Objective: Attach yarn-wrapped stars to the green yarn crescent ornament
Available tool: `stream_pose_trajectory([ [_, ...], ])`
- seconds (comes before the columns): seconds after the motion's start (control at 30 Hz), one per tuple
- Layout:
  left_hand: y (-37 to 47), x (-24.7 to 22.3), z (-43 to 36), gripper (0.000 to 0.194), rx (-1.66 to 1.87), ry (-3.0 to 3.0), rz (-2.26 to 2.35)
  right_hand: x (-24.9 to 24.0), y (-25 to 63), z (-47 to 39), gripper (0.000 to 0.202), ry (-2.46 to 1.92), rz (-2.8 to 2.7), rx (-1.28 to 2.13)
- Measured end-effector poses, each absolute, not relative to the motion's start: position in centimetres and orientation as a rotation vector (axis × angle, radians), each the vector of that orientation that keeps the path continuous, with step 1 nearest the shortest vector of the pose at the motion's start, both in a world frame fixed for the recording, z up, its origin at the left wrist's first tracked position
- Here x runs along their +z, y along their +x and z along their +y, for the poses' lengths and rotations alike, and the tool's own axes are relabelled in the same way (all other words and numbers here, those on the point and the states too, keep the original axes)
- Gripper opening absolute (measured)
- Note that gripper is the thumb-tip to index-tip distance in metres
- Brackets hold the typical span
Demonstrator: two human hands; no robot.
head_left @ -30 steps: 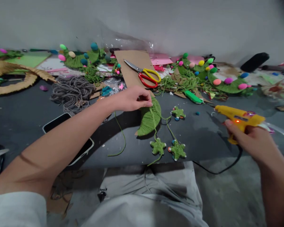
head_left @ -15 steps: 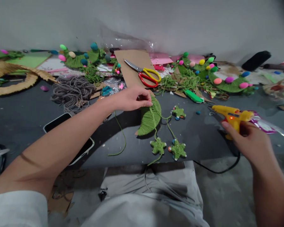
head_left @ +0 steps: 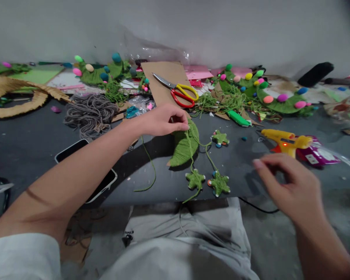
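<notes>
A green yarn-wrapped crescent (head_left: 183,149) lies on the dark table. My left hand (head_left: 169,121) is over its upper end, thumb and fingers pinching green yarn (head_left: 189,138) against it. Strands run from there to three small green yarn stars: one star (head_left: 221,137) to the right, another star (head_left: 195,180) below, and a third star (head_left: 219,183) beside that one. My right hand (head_left: 291,184) is in the air near the table's front edge, holding nothing, thumb and fingers apart. Just beyond it rests a yellow glue gun (head_left: 286,140) with a lit orange light.
Scissors (head_left: 182,93) with red and yellow handles lie on cardboard (head_left: 151,72). A grey yarn heap (head_left: 90,112) and a phone (head_left: 109,181) are at the left. Pom-pom-decorated green crescents (head_left: 282,102) line the back. A green clip-like piece (head_left: 238,118) and purple packet (head_left: 317,155) lie right.
My right hand has let go of the glue gun and moved left and towards me. The glue gun stays on the table. My left hand keeps its pinch at the crescent's top.
</notes>
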State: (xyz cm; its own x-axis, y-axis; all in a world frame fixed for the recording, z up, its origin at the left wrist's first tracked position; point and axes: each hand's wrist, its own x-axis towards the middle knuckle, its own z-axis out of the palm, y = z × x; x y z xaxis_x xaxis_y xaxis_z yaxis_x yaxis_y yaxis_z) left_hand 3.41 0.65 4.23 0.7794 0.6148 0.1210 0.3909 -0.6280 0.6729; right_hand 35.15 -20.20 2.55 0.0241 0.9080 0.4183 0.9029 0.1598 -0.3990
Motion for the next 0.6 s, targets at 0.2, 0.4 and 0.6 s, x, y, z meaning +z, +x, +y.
stream_pose_trajectory([
  [0.2,3.8,5.6,-0.6,0.02,0.525,2.163,0.606,5.1,26.8,-14.6,0.04,-1.533,-2.056,0.349],
  [0.4,4.2,6.9,-1.7,0.03,0.573,2.005,0.554,4.9,23.5,-12.3,0.031,-1.584,-2.145,0.344],
  [0.6,3.9,5.9,-0.5,0.025,0.63,2.103,0.647,4.8,24.9,-13.9,0.041,-1.46,-2.02,0.641],
])
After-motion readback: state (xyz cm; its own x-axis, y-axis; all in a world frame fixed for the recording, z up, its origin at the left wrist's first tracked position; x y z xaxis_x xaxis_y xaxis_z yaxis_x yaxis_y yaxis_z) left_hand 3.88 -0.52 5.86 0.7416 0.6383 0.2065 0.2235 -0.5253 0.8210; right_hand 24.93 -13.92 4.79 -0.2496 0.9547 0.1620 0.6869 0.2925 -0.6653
